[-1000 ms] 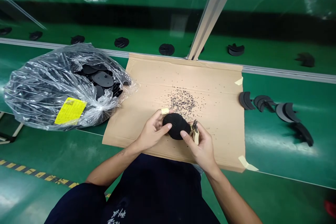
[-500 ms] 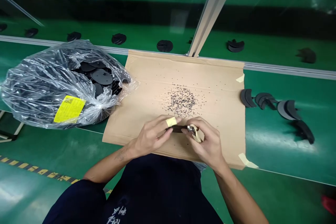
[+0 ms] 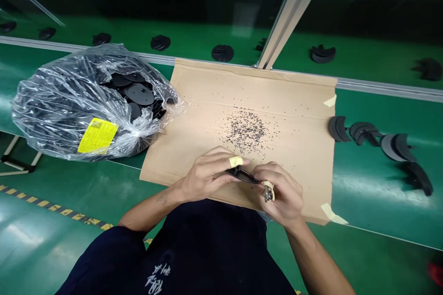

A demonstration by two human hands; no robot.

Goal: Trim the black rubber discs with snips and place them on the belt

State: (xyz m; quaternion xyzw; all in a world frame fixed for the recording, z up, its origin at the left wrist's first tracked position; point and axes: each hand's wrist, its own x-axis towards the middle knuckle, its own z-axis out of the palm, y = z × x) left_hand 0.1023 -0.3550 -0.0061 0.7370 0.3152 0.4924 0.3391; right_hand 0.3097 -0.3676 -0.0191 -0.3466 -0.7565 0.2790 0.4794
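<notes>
My left hand, with yellow tape round one finger, pinches a thin black curved part near my body. Closed round a small metal tool with a pale wrapping, my right hand sits at the right end of that part. Its fingertips are close to the black part; whether they grip it is not clear. Beneath both hands lies a sheet of brown cardboard. Many tiny black bits are scattered on the cardboard, just beyond my hands.
A clear plastic bag of black discs, with a yellow label, lies at the left. Stacked black curved pieces sit on the green table at the right. Behind a metal rail, black parts stand in a row. A metal post rises there.
The black part has tilted, its right end now lower. My right hand has turned and moved slightly right and down with the metal tool. The whole view has shifted a little.
</notes>
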